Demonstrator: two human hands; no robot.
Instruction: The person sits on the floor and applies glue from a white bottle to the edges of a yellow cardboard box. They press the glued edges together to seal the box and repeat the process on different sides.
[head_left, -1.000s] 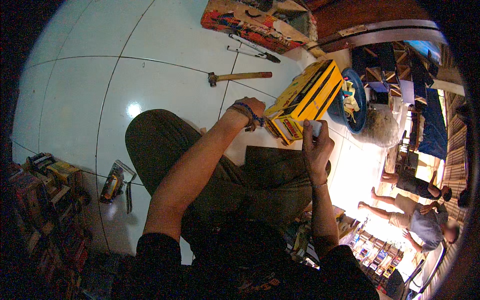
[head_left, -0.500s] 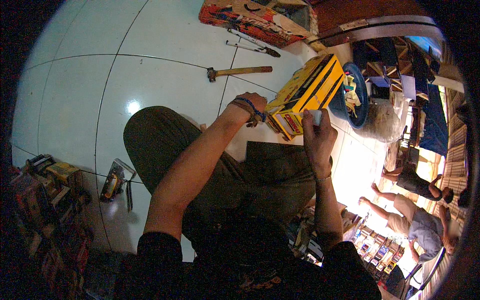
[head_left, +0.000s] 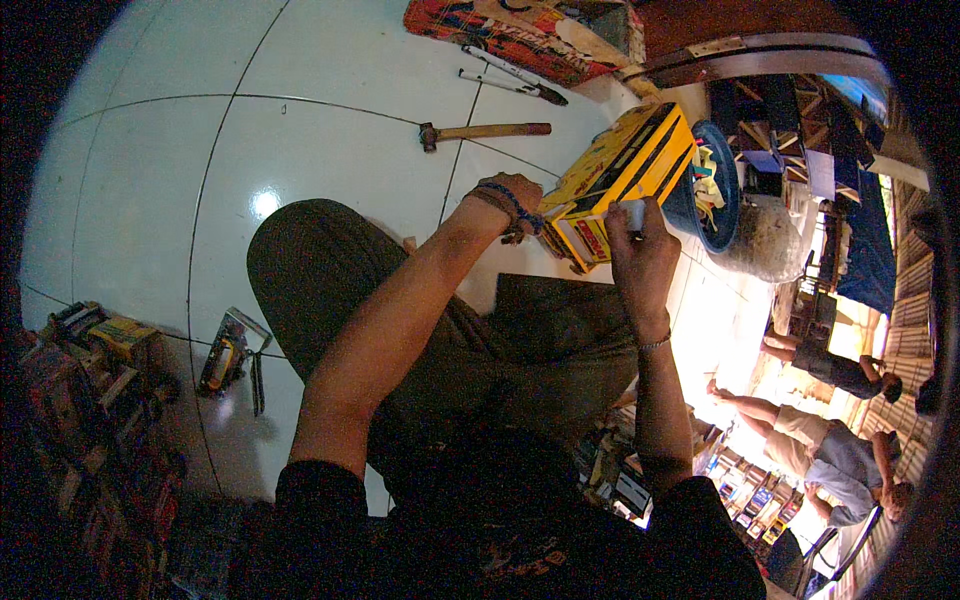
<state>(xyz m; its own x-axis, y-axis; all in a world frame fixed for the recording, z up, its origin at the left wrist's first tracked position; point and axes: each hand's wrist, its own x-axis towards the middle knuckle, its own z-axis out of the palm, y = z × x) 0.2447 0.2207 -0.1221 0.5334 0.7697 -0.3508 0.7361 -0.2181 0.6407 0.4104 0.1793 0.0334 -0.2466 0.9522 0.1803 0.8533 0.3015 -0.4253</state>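
A yellow box-shaped model (head_left: 625,160) with black stripes, like a toy bus or truck body, stands tilted on the floor ahead of me. My left hand (head_left: 515,193), closed and wearing bracelets, is against its left lower edge; its fingertips are hidden behind the hand. At the near right side of the model, my right hand (head_left: 643,250) pinches a small whitish piece (head_left: 633,213) between thumb and fingers, close to the yellow surface. Whether that piece is a block or folded material I cannot tell.
A hammer (head_left: 485,132) and white-handled cutters (head_left: 515,80) lie beyond the model. A blue tub (head_left: 728,190) of scraps stands right of it. A hand saw-like tool (head_left: 228,355) is on the tiles at left, near stacked model vehicles (head_left: 125,345). Two people (head_left: 835,455) are at far right.
My right hand has risen slightly, its fingers curled more around the whitish piece against the model. The view has shifted a little. The people at far right have changed posture.
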